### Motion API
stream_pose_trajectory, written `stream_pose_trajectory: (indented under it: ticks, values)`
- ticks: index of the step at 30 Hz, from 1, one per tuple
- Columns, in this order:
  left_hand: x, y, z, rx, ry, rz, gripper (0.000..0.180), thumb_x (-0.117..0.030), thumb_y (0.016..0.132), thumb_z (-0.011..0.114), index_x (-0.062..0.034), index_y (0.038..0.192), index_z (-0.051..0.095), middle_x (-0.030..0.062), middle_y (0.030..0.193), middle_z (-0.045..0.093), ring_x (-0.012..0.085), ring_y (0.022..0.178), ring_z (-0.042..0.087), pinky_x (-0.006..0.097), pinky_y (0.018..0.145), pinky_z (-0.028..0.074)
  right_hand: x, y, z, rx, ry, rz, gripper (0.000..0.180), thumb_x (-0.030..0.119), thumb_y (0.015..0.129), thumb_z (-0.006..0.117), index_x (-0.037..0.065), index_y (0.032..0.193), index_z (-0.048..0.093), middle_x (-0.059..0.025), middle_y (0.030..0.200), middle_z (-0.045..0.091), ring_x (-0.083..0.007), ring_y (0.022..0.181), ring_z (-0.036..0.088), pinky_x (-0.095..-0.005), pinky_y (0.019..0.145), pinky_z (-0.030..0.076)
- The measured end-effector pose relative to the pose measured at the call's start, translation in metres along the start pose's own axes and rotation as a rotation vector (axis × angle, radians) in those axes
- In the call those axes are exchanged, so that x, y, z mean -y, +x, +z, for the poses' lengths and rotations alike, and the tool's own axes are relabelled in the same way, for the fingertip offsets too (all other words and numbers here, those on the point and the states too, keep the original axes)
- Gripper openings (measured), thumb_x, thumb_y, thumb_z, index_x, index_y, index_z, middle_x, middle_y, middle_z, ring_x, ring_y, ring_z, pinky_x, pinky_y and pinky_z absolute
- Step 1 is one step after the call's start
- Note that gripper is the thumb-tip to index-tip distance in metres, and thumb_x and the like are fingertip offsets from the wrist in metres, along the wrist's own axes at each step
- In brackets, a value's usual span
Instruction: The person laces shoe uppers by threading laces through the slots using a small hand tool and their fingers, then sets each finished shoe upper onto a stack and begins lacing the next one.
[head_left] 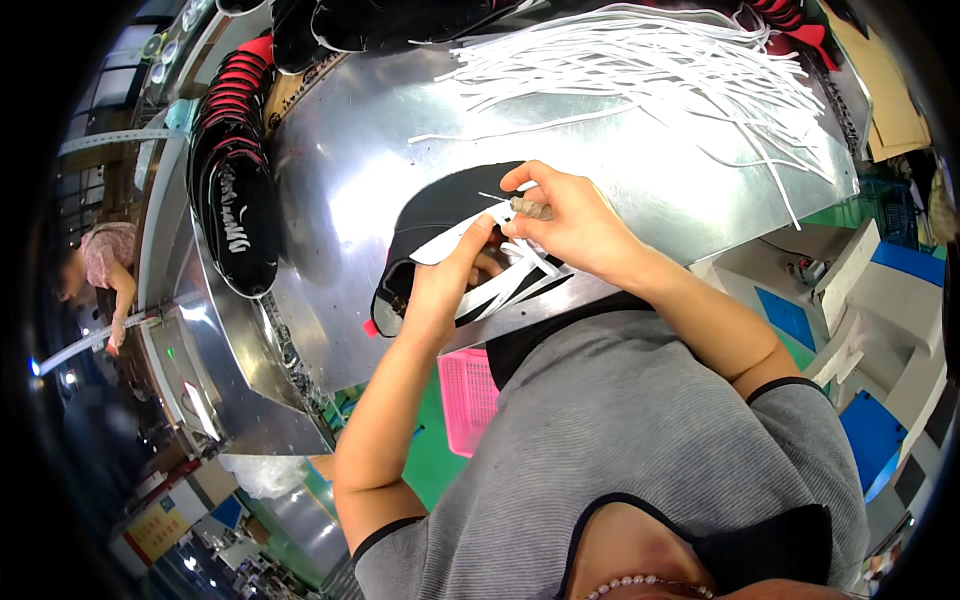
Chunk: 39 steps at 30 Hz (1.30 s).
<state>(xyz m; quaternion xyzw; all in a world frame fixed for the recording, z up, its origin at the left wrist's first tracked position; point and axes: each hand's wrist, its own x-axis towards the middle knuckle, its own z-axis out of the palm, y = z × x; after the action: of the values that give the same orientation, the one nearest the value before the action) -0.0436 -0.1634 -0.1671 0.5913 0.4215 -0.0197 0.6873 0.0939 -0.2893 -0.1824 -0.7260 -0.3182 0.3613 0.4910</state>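
Black shoe upper [440,215] with white stripes lies on steel table [340,190]; left hand [440,285] and right hand [570,225] fingers pinch its white lace [455,243].

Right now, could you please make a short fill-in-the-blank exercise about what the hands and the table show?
1. Both hands work on a ____ shoe.
2. The loose pile of laces on the metal table is ____.
3. The right hand pinches a thin tool while the left hand holds a white ____.

Missing words: black; white; lace
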Motion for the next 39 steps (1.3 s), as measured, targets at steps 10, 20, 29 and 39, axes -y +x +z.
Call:
stream_pose_trajectory:
  ticks: [10, 20, 29, 39]
  values:
    - [0.008, -0.009, 0.012, -0.198, 0.062, 0.299, 0.017, -0.018, 0.09, 0.071, -0.0015, 0.093, 0.069, -0.0015, 0.074, 0.065, 0.0046, 0.058, 0.055, 0.023, 0.048, 0.039, 0.006, -0.016, -0.021, 0.11, 0.008, -0.189, 0.023, 0.015, 0.091, 0.067, 0.002, 0.108, 0.057, -0.0104, 0.08, 0.068, -0.0187, 0.074, 0.065, -0.031, 0.068, 0.05]
    - [-0.004, -0.018, 0.027, -0.128, 0.143, 0.287, 0.017, -0.015, 0.093, 0.065, -0.0036, 0.08, 0.064, -0.0016, 0.068, 0.059, 0.0047, 0.052, 0.044, 0.023, 0.048, 0.032, 0.008, -0.001, -0.021, 0.155, -0.334, -0.23, 0.019, 0.012, 0.092, 0.057, -0.003, 0.1, 0.051, -0.0165, 0.077, 0.068, -0.0332, 0.072, 0.067, -0.0398, 0.065, 0.051]
    - [0.006, -0.009, 0.018, -0.025, 0.114, 0.313, 0.025, -0.021, 0.098, 0.058, 0.0008, 0.088, 0.066, 0.0025, 0.069, 0.062, 0.007, 0.054, 0.051, 0.024, 0.052, 0.04, 0.014, 0.009, -0.031, 0.209, -0.228, -0.205, 0.027, 0.013, 0.091, 0.06, -0.002, 0.113, 0.053, -0.0161, 0.076, 0.068, -0.0278, 0.072, 0.067, -0.0394, 0.066, 0.05]
    - [0.007, -0.012, 0.022, -0.025, 0.013, 0.319, 0.018, -0.015, 0.096, 0.061, 0.0003, 0.088, 0.067, 0.0037, 0.078, 0.066, 0.0065, 0.051, 0.051, 0.023, 0.048, 0.04, 0.011, -0.019, -0.026, 0.069, -0.162, -0.178, 0.019, 0.016, 0.09, 0.059, 0.003, 0.103, 0.058, -0.0149, 0.081, 0.069, -0.0321, 0.079, 0.067, -0.0429, 0.071, 0.05]
